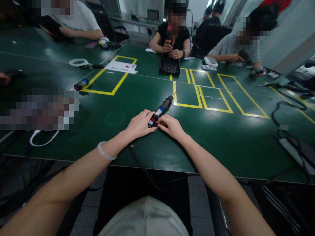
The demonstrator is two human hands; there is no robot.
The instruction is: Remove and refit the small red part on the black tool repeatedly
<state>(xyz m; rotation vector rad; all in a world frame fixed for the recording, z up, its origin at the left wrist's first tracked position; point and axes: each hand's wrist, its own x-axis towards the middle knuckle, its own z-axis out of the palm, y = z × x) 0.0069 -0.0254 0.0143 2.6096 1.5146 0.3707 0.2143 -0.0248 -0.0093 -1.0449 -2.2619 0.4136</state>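
Note:
An electric screwdriver (161,109), dark with a blue and silver band, lies slanted on the green table, its thin bit pointing away to the upper right. My left hand (142,125) is closed around the left side of its rear end, thumb below and fingers above. On the other side, my right hand (173,127) pinches close to the same end. A small dark and reddish piece shows at its fingertips, too covered to make out. A black cable (139,157) runs from near my left hand over the table's front edge.
Yellow tape rectangles (188,106) mark the green table (157,150). Across it, a person holds a tool above a black tray (169,66). Another screwdriver (81,84) and a paper sheet (121,67) lie left. Cables and a grey flat device (296,154) are at right.

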